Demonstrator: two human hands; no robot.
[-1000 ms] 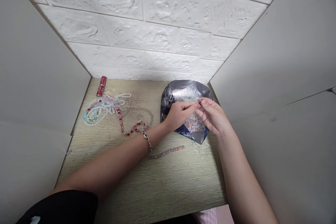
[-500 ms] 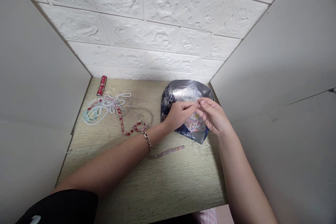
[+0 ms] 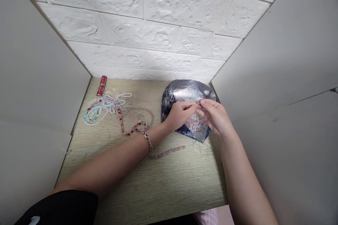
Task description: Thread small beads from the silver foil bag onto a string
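Head view: near-unchanged from second ago, so fine handwork seems ongoing. Left hand point(image 3: 180, 115) and right hand point(image 3: 216, 115): grips pinched on tiny item point(image 3: 198, 103), too small to identify, above open bag point(image 3: 188, 86) of beads point(image 3: 195, 125) on table point(image 3: 169, 181).

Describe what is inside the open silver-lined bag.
Small beads in mixed colours, mostly pinkish with some yellow, show inside the bag. The left hand and right hand cover part of the interior; what lies behind them, or beneath the top beads, cannot be seen.

Left fingers point(image 3: 188, 105) beside right fingers point(image 3: 208, 104), above pouch point(image 3: 185, 88).
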